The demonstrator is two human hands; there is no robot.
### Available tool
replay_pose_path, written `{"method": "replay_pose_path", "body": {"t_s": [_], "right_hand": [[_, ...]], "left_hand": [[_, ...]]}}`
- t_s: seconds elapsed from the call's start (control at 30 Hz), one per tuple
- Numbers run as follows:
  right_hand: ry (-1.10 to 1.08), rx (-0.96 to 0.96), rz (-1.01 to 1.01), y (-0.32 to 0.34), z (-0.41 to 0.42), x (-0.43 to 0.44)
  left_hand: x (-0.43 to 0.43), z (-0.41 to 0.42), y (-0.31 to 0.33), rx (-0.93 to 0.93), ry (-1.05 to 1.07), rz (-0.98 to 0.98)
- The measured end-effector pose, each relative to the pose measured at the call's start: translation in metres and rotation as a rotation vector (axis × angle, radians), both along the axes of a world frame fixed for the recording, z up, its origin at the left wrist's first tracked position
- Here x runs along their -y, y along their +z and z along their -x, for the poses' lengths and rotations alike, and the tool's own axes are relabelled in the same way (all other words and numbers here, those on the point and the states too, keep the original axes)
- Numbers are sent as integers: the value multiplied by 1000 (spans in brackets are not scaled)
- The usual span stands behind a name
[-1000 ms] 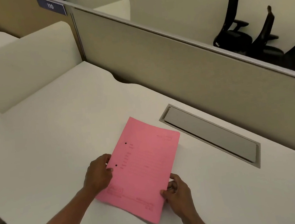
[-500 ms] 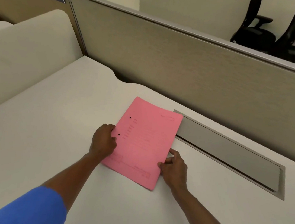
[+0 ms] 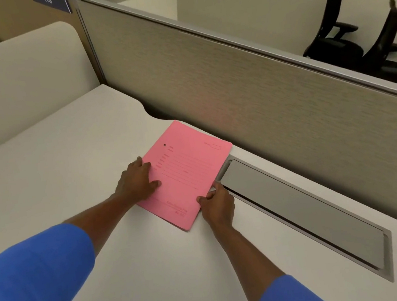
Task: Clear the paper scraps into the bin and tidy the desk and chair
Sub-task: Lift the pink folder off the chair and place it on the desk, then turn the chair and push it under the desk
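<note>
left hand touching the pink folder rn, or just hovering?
Touching. The head view shows the left hand lying flat on the pink folder, fingers overlapping its left edge with no gap. The right hand grips its lower right edge.

1. A white desk (image 3: 60, 181) carries everything; its far edge runs along the partition, with a curved notch cut into it.
2. A pink folder (image 3: 189, 168) lies flat near the far edge, just past that notch.
3. A grey hatch cover (image 3: 303, 215) sits set into the surface along the far edge, its left end touching the folder's right side.
</note>
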State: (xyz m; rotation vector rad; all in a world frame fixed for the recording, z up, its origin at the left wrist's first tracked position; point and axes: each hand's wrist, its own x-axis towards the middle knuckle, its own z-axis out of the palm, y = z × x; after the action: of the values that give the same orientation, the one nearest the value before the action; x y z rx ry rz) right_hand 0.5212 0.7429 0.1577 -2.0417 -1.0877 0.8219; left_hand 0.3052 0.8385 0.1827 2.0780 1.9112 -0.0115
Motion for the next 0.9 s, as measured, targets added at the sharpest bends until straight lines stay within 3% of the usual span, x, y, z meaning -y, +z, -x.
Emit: {"method": "replay_pose_path", "body": {"t_s": [0.37,0.53,0.8,0.9], "right_hand": [[57,123,18,-5,2,-17],[71,38,-17,-1,-1,-6],[61,88,46,-4,6,69],[65,60,58,-2,19,104]], "left_hand": [[-25,-6,-5,-20,-2,-37],[-15,-4,-6,38,11,-134],[76,10,18,226,-31,-253],[129,23,28,322,45,-179]]}}
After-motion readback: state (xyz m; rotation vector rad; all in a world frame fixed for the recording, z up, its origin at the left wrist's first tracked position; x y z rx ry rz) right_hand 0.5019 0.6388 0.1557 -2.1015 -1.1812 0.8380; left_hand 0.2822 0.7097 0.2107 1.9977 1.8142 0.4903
